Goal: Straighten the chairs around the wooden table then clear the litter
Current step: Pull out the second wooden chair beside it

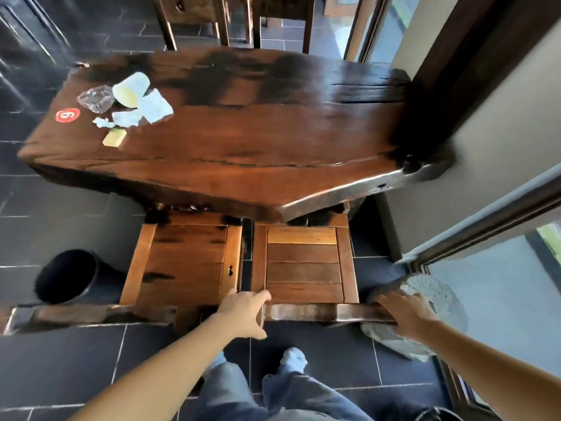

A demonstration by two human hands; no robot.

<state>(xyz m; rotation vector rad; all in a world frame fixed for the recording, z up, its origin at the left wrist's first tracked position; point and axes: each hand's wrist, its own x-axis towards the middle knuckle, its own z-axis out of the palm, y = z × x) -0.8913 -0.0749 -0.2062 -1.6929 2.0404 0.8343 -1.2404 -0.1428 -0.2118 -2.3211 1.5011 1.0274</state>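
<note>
Two wooden chairs stand side by side at the near edge of the wooden table (249, 153), their seats partly under it. My left hand (246, 311) grips the left end of the right chair's (303, 265) backrest. My right hand (409, 314) lies over the backrest's right end, fingers spread. The left chair (185, 262) is untouched. Litter sits on the table's far left: a tipped paper cup (130, 88), crumpled clear plastic (96, 98), torn white paper (142, 112) and a yellow slip (114, 137).
A black bin (69, 276) stands on the dark tiled floor left of the chairs. A grey stone (425, 314) lies by the glass door at right. More chairs (194, 19) stand beyond the table. A red number sticker (67, 114) is on the table.
</note>
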